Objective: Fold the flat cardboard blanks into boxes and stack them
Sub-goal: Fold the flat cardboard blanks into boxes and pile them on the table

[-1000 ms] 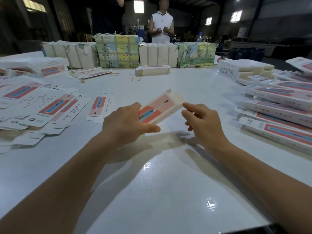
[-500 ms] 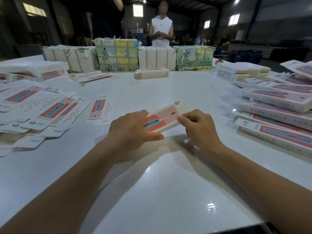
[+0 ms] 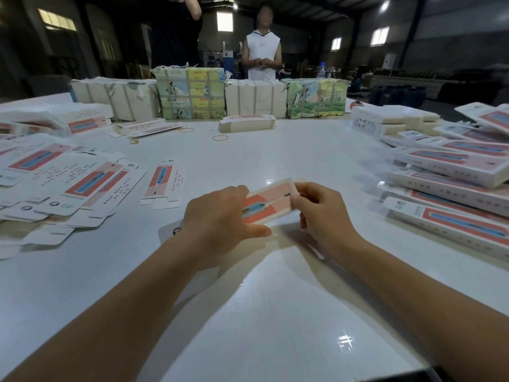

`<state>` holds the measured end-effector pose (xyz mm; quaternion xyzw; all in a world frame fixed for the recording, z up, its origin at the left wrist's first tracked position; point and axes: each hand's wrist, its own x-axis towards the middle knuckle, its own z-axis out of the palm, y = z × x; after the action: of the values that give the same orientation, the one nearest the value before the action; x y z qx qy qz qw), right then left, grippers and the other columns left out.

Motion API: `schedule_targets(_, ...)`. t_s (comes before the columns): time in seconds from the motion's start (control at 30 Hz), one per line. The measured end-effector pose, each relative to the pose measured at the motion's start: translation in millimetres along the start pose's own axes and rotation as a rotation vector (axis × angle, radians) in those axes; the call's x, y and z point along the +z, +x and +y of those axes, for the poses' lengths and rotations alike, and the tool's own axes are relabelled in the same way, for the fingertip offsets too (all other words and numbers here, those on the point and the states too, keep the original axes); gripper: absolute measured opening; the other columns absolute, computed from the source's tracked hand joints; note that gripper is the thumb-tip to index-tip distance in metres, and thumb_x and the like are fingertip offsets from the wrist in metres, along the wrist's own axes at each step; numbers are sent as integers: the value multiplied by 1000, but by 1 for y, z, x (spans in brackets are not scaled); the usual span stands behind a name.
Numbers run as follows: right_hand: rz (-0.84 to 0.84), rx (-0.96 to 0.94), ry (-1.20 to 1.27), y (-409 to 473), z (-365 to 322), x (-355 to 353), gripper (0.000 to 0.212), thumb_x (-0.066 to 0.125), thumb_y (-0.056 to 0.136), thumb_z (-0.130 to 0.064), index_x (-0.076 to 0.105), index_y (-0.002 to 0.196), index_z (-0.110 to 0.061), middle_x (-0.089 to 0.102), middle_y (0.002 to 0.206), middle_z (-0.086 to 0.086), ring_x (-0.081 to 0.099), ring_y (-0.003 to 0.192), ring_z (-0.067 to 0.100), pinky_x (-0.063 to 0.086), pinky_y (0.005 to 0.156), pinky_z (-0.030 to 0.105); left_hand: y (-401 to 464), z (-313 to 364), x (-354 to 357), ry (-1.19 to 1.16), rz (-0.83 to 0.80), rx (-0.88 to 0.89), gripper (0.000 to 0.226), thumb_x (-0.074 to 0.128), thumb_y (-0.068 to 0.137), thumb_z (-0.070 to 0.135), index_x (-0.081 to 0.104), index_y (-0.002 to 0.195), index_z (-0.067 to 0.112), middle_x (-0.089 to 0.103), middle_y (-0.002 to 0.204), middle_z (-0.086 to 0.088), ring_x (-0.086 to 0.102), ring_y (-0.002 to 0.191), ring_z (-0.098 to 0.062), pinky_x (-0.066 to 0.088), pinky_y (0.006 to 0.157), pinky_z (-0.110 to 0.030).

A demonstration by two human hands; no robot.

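Cardboard carton point(image 3: 271, 201), partly formed and printed in coral with a blue stripe, sits between both hands just above the white table point(image 3: 275, 312), straight ahead of the person. Its long axis runs from lower left up to the right and away, so one end is buried under the left hand point(image 3: 220, 216) and the far end sits at the fingertips of the right hand point(image 3: 322, 213). The left hand grips the near end, thumb stretched along the lower edge and fingers curled over the top. The right hand pinches the far end, fingers curled at the flap there. By my reading, the next fold belongs to the right hand, since that open end lies right at it, while the left only steadies. Flat blanks point(image 3: 82, 186) lie spread to the left; finished boxes point(image 3: 454, 166) are stacked to the right, nearer the right hand for stacking.
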<state>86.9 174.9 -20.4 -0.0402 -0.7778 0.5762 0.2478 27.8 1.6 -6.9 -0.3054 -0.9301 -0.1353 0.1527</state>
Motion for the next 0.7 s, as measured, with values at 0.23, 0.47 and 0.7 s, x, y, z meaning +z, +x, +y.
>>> schedule_targets(0.23,114,-41,-202,3,-3,-4,19,59,89,-21,68,100,-32,51,108,-7,50,104,5,41,78,6,-1,2,0,-51,8,-11,58,60,71,70,49,111,29,58,101,11,58,76,-14,50,65,-25)
schedule_targets(0.47,-57,458,670,16,-4,-12,96,69,72,5,20,150,-21,64,117,12,67,96,27,54,87,41,-3,-2,-1,-115,-18,10,54,61,72,68,49,110,31,53,97,16,56,68,-11,46,60,-18)
schedule_targets(0.7,-36,19,33,8,0,-4,17,47,96,-6,62,89,-12,69,81,-1,68,79,14,55,71,17,0,1,1,-107,-33,10,54,61,75,65,48,112,29,52,98,14,55,66,-9,48,61,-19)
